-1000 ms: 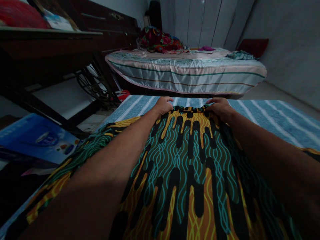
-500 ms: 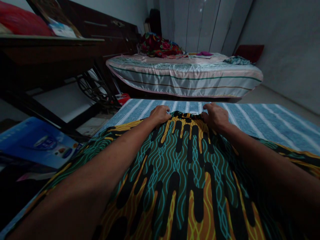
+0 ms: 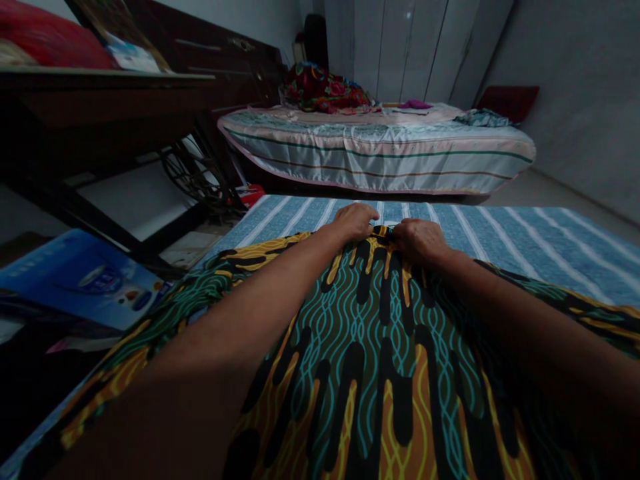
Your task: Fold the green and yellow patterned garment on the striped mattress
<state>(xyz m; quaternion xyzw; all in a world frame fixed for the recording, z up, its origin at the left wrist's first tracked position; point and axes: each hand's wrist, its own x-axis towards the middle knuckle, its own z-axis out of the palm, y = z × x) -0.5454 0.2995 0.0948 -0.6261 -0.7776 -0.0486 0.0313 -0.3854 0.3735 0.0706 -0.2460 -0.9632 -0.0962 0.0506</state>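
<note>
A garment [image 3: 367,320] printed in green, orange and black with wavy lines lies spread over a blue-and-white striped bed cover [image 3: 280,217]. At its narrow far edge, my left hand [image 3: 356,221] is curled with thumb and fingertips on the cloth. Close beside it on the right, my right hand [image 3: 421,239] pinches the same edge, its knuckles up. A short stretch of dark and yellow edging shows between the two hands. Some of the fingertips are hidden by the hands and the cloth.
Beyond the cover stands a bed [image 3: 380,150] with a pale satin sheet and a red floral blanket [image 3: 325,90]. On the left are a dark table [image 3: 105,93] with an iron wheel [image 3: 193,177] beneath, and a blue box [image 3: 95,280]. Wardrobe doors [image 3: 400,53] close off the back.
My left hand has moved right along the garment's far edge, toward my right hand. My right hand has come slightly left and lower, so the gap between them is narrower.
</note>
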